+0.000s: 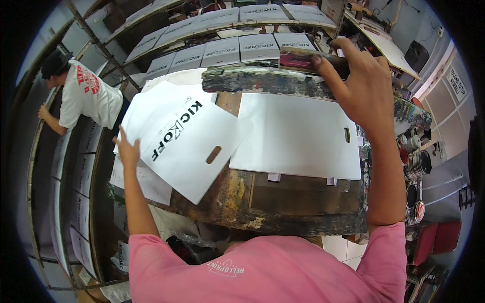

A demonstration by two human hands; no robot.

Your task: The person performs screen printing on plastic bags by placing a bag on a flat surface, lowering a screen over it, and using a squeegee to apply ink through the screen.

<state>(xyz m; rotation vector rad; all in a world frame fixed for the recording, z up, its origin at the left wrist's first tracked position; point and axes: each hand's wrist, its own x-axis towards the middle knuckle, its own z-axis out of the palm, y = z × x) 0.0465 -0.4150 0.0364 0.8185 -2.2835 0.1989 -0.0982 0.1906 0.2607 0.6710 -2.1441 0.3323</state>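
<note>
My left hand (pixel 129 150) holds the left edge of a white die-cut handle bag (pixel 194 139) with black print and an oval handle slot. The bag lies tilted over other white sheets at the table's left, its right corner meeting a blank white bag (pixel 298 134). That blank bag lies flat on the table, slot to the right. My right hand (pixel 366 83) is closed over the paint-crusted screen-printing frame (pixel 257 81) at the table's far side. Its thumb reaches a dark, pink-stained bar (pixel 298 59) behind the frame edge; the fingertips are partly hidden.
The paint-stained wooden table (pixel 283 202) lies before me. Shelves with printed white bags (pixel 220 53) stand behind and at left, where another person (pixel 93 93) reaches toward a rack. Paint tins (pixel 418 162) and a red chair (pixel 434 240) are at right.
</note>
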